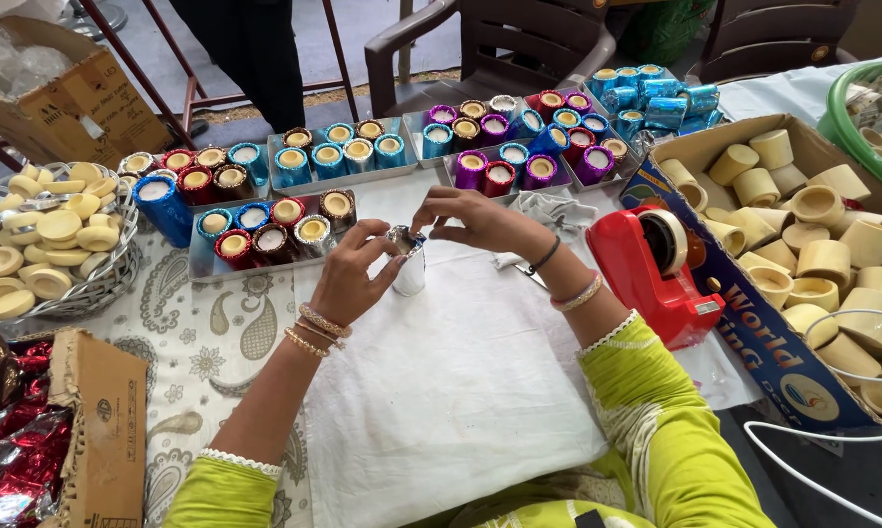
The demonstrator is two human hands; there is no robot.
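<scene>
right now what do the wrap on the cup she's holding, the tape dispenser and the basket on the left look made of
Wrap on the cup: looks like thin metallic foil, silver, shiny and crinkled, reflecting light.
Tape dispenser: seemingly moulded plastic, glossy red, smooth with highlights.
Basket: apparently metal wire, bright silvery open strands.
Both the left hand and right hand pinch the foil.

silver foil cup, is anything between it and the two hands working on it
Nothing visible does. The left hand and right hand both already touch the silver foil cup, fingers pinching the foil at its top, above the white cloth.
</scene>
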